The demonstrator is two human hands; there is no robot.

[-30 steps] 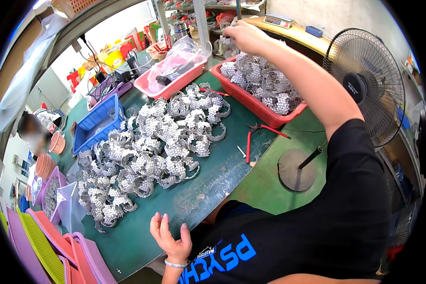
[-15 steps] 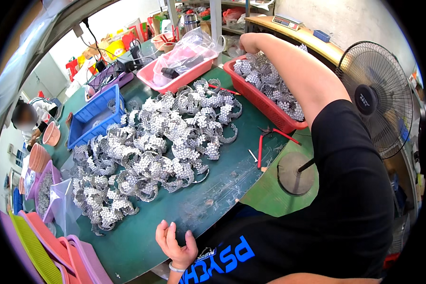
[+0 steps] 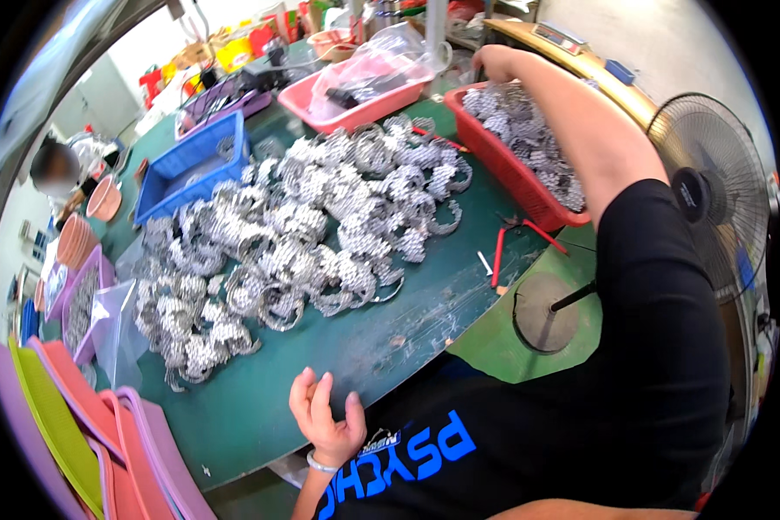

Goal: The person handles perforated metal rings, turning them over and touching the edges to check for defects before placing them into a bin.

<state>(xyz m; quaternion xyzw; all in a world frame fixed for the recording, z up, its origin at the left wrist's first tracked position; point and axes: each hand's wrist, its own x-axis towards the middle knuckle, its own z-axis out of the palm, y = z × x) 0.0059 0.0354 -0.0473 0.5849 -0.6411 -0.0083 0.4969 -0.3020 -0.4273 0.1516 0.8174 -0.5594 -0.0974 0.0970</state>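
A broad heap of curled silver bands with a bumpy surface (image 3: 295,234) covers the middle of the green table. More silver bands (image 3: 529,139) fill a red plastic basket (image 3: 494,163) at the right edge. My right arm reaches over this basket, and my right hand (image 3: 497,62) is at its far end, touching or just above the rim; its fingers are mostly hidden, so what they hold does not show. Near the table's front edge, my left hand (image 3: 329,420) is raised palm up, fingers loosely bent and apart, with nothing in it.
Red-handled pliers (image 3: 499,251) lie by the right table edge. A blue tray (image 3: 178,178) and a pink basin (image 3: 321,121) stand beyond the heap. Stacked coloured baskets (image 3: 87,425) are at the left. A fan (image 3: 706,195) stands right; a person (image 3: 56,169) sits far left.
The whole view has shifted, so the table and its contents appear further right and slightly higher. My right hand stays at the basket's far end; my left hand keeps its pose.
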